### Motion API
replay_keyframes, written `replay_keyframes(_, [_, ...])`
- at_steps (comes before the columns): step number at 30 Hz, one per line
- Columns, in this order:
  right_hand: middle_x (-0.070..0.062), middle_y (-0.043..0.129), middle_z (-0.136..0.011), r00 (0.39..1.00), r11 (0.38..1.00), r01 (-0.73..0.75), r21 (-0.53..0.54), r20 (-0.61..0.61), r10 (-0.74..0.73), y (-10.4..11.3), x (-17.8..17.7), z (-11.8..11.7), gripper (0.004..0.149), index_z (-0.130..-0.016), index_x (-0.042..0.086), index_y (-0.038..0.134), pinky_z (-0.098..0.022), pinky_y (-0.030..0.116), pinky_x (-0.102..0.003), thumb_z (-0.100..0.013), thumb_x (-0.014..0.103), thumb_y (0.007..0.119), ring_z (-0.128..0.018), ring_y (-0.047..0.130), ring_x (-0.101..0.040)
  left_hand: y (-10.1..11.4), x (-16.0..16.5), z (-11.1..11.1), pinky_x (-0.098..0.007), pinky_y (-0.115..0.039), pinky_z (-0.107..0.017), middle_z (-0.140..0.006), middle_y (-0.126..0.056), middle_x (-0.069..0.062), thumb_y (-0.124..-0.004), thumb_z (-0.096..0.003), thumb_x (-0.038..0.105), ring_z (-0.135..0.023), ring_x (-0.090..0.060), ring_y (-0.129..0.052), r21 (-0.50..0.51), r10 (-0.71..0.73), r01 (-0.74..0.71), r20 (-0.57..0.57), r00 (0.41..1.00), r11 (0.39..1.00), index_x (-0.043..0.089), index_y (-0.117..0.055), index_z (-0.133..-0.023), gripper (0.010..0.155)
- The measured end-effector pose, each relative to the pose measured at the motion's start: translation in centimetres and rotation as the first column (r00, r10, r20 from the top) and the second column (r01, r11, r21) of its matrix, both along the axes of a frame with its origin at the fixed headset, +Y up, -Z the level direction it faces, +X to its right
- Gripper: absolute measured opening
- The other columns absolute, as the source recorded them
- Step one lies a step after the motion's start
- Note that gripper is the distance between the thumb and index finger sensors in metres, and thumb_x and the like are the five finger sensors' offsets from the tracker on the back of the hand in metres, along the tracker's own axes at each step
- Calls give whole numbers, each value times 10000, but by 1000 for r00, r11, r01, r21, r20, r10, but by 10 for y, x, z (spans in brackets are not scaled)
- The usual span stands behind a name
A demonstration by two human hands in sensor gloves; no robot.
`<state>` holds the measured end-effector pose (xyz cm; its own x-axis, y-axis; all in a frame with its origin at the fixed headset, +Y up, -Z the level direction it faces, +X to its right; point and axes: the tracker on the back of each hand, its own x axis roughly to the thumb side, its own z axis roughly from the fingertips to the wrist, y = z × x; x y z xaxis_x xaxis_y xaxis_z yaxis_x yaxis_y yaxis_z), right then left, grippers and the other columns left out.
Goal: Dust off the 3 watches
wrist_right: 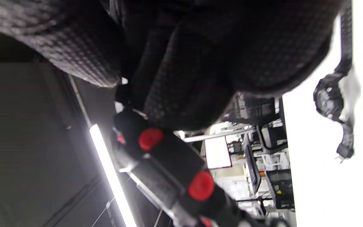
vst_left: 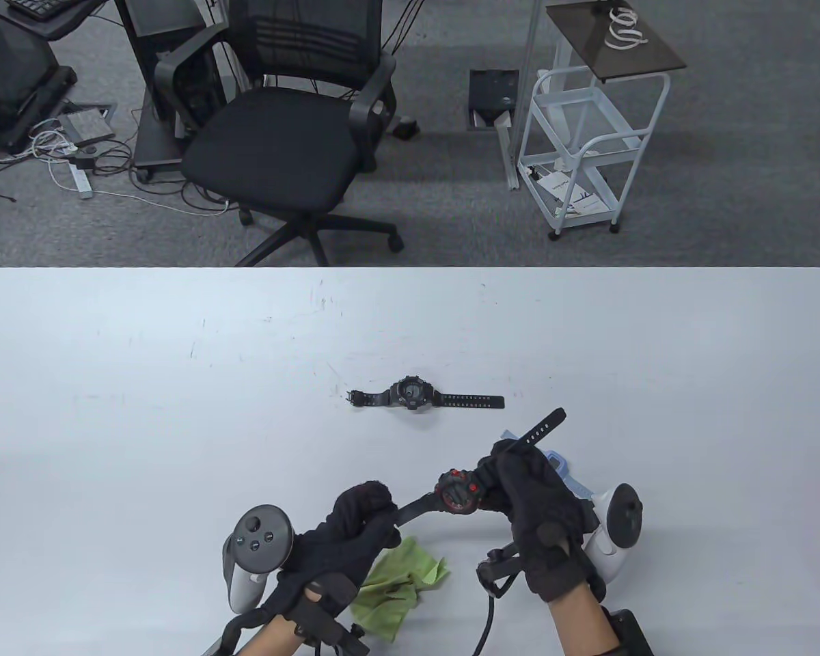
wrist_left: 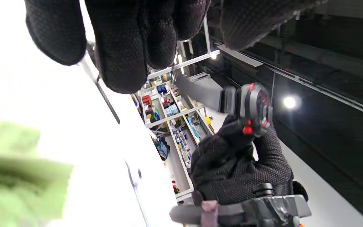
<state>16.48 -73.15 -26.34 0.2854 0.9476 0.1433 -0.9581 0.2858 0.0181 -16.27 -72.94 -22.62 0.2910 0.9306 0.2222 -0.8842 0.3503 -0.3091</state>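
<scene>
A black-and-red watch (vst_left: pixel 459 490) hangs above the table between both hands. My left hand (vst_left: pixel 372 509) grips the end of its left strap. My right hand (vst_left: pixel 502 471) curls round the strap just right of the case, and the other strap end sticks out up and to the right. In the left wrist view the watch (wrist_left: pixel 250 107) sits on top of the right glove (wrist_left: pixel 238 164). Its red buttons (wrist_right: pixel 168 164) fill the right wrist view. A second, all-black watch (vst_left: pixel 417 396) lies flat farther back. A light blue strap (vst_left: pixel 566 470) peeks from behind my right hand.
A crumpled green cloth (vst_left: pixel 396 581) lies on the white table (vst_left: pixel 143 410) under my left hand, near the front edge. Beyond the table's far edge stand an office chair (vst_left: pixel 287 143) and a white cart (vst_left: pixel 581 150).
</scene>
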Motion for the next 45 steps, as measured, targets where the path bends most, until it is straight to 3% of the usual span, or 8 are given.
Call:
replay_keyframes(4, [-6, 1015, -651, 1000, 999, 1, -34, 30, 0, -6, 9, -2, 463, -824, 166, 870, -351, 905, -427, -497, 492, 841, -416, 1073, -123, 9, -7, -2, -694, -729, -590, -1001, -786, -163, -774, -550, 452, -777, -425, -957, 102, -81, 83, -25, 996, 991, 110, -626, -1054, 627])
replay_keyframes(7, [-9, 1012, -655, 1000, 1000, 6, -29, 27, -6, -5, 8, -2, 461, -826, 165, 868, -359, 902, -432, -497, 487, 838, -421, 1071, -126, 16, -5, -5, -715, -718, -586, -940, -869, -159, -802, -543, 452, -764, -448, -964, 155, -208, 191, 104, 973, 969, 131, -772, -985, 547])
replay_keyframes(15, [-11, 1008, -661, 1000, 999, -23, -28, 6, 24, -6, 5, -2, 461, -830, 164, 863, -370, 896, -441, -497, 481, 835, -433, 1068, -133, 1, 28, 3, -716, -691, -639, -998, -867, -130, -871, -509, 381, -888, -417, -904, 336, -751, 673, 240, 616, 659, 151, -747, -1038, 590])
replay_keyframes(22, [-17, 1003, -673, 999, 998, -50, -36, -18, 50, -7, 3, -3, 463, -837, 161, 859, -376, 892, -448, -499, 477, 833, -444, 1066, -142, -11, 41, 6, -700, -698, -645, -1012, -848, -134, -915, -484, 365, -887, -405, -902, 368, -849, 765, 231, 476, 529, 139, -722, -1054, 643])
replay_keyframes(26, [-18, 999, -682, 998, 998, -61, -36, -35, 60, -7, 0, -3, 464, -841, 161, 855, -383, 888, -454, -501, 475, 830, -453, 1064, -147, -18, 45, 5, -689, -703, -643, -1011, -853, -131, -888, -489, 349, -880, -402, -899, 366, -856, 775, 267, 443, 515, 145, -735, -1048, 615])
replay_keyframes(33, [-21, 998, -684, 995, 996, -88, -35, -52, 86, -8, -2, -4, 462, -842, 161, 855, -385, 886, -459, -501, 471, 830, -456, 1065, -149, -19, 47, 3, -644, -757, -615, -900, -963, -80, -861, -493, 343, -770, -345, -991, 384, -870, 782, 161, 466, 490, 194, -873, -934, 466])
replay_keyframes(39, [-18, 997, -687, 997, 1000, -19, -3, -79, 19, -2, 3, -5, 462, -846, 163, 852, -384, 889, -453, -501, 468, 819, -457, 1064, -148, 0, 6, -14, -640, -784, -593, -861, -997, -96, -833, -500, 322, -717, -355, -1039, 166, -559, 538, 126, 820, 827, 175, -876, -925, 452])
replay_keyframes(45, [-8, 1003, -673, 994, 999, 37, 39, -101, -33, 5, 7, -5, 457, -840, 163, 856, -375, 895, -440, -499, 462, 806, -440, 1064, -131, 1, -40, -32, -671, -756, -604, -890, -974, -113, -818, -510, 312, -764, -383, -1009, 7, -112, 112, 39, 993, 994, 167, -860, -935, 451])
